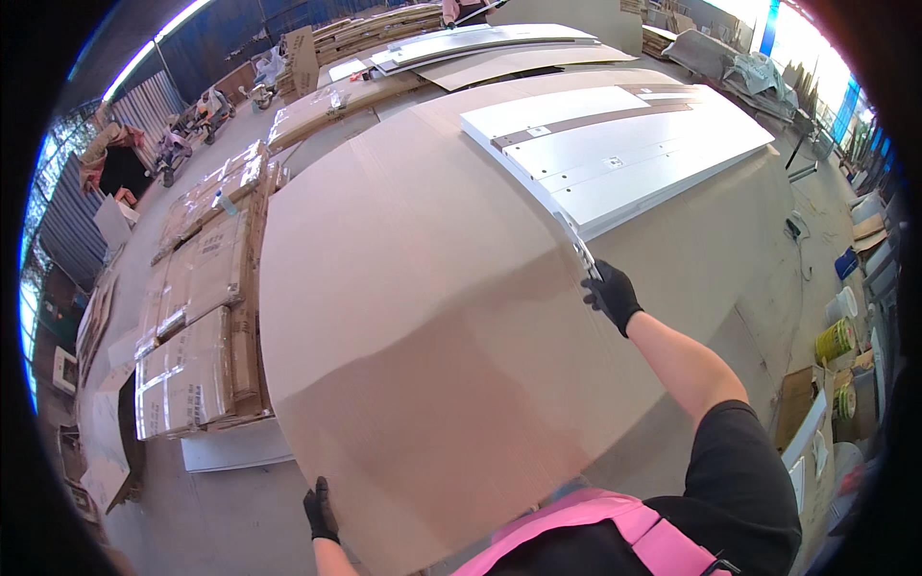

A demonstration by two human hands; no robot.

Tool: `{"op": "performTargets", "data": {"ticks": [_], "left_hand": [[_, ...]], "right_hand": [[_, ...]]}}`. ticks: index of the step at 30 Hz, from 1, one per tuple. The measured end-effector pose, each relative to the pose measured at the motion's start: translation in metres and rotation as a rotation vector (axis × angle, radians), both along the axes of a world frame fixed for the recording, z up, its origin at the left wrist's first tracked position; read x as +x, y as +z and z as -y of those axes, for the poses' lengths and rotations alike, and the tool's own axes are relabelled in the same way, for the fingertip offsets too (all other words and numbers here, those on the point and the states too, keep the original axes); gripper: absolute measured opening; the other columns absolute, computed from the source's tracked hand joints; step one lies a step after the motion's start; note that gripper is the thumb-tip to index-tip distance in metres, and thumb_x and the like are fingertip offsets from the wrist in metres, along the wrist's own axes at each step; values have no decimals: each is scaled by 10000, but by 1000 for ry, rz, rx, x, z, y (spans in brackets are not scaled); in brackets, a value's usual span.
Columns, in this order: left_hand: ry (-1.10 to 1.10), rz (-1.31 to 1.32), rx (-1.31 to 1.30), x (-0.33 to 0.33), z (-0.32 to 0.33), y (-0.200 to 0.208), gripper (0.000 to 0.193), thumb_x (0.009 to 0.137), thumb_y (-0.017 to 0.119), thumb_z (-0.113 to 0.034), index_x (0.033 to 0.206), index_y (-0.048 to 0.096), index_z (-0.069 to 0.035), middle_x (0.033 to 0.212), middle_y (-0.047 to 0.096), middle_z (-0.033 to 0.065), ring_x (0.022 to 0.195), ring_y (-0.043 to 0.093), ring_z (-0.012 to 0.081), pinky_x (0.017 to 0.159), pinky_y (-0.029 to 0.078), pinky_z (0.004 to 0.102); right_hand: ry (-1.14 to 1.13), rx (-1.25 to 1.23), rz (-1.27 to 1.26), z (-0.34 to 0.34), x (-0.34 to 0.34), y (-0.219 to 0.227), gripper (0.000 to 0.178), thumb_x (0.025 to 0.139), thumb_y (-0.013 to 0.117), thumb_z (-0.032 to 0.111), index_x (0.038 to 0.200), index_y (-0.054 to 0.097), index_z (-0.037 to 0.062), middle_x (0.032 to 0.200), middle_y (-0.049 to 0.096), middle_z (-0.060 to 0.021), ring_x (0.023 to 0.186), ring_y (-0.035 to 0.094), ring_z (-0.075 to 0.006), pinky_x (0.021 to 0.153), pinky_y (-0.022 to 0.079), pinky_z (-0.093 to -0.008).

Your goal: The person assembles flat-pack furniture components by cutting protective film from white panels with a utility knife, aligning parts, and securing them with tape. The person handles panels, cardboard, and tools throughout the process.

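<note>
A large brown cardboard sheet (384, 250) spreads out before me. At its near left corner my left hand (321, 511), in a black glove, is closed on the edge, with part of the fingers hidden. My right hand (612, 291), also black-gloved, is wrapped round a slim silver tool that looks like a utility knife (580, 248). The tool's far end is close to the near corner of a stack of white panels (629, 158) lying on the cardboard. Small dark holes and brown strips mark the top panel.
Wrapped flat cartons (197, 278) are stacked on the left. Beyond the sheet lie more white boards (480, 46), with another person (468, 12) behind them. A yellow-green bucket (836, 341) and clutter line the right side. Scooters (173, 154) stand at the far left.
</note>
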State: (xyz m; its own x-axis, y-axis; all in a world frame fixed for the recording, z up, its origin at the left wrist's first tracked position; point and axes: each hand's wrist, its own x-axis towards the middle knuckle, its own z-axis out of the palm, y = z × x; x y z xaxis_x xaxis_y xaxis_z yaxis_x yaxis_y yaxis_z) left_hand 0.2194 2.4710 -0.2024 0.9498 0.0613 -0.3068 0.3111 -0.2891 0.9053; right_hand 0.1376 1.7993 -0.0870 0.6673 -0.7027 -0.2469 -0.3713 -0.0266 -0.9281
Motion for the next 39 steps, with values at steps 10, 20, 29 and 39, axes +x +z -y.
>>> {"op": "performTargets", "data": {"ticks": [10,20,29,39], "left_hand": [[-244,451,-134,-13,81,329,423,942,583,-272,1215,570,51,1109,647,106,981,601,184,853,476,314],[-203,635,254,-51,170,473,446,971,527,-312,1266,533,23,1111,614,112,1020,577,193,904,457,326],[-199,683,390,-65,182,492,429,992,474,-324,1238,553,19,1120,622,139,1009,596,195,882,473,330],[-306,695,310,-42,142,466,415,999,485,-291,1238,553,42,1206,587,126,1085,551,197,949,428,327]], "right_hand": [[184,-218,-181,45,72,-21,225,989,456,246,1161,552,136,686,571,-81,470,514,-182,414,388,-327],[212,-415,-106,61,72,-28,304,839,513,74,1122,599,145,1073,657,-169,996,632,-359,824,497,-438],[296,-602,-266,44,83,7,324,924,426,157,1207,584,150,1180,638,-142,1095,607,-339,921,491,-440],[357,-593,-459,35,33,51,278,850,529,82,1094,661,103,1135,659,-149,1031,648,-319,868,528,-429]]}}
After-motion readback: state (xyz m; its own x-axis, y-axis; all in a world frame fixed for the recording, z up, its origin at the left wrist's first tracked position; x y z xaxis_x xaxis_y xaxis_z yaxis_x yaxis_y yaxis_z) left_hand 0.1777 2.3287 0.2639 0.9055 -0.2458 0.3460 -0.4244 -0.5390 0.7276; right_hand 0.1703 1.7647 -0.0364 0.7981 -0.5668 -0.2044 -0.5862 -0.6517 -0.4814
